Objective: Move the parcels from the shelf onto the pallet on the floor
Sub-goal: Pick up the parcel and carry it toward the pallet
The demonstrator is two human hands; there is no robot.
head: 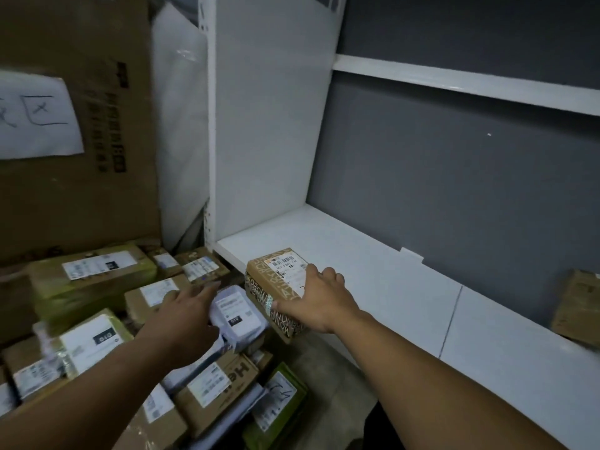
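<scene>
My right hand grips a small brown parcel with printed tape and a white barcode label, held at the front left corner of the white shelf, partly over its edge. My left hand reaches out with straight fingers above the heap of parcels down on the left, close to a white plastic-wrapped parcel; it holds nothing. One more brown parcel lies on the shelf at the far right. The pallet itself is hidden under the heap.
A big cardboard box with a white paper sign stands behind the heap. A white upright post and side panel bound the shelf on the left. An upper shelf board runs above. Grey floor shows between heap and shelf.
</scene>
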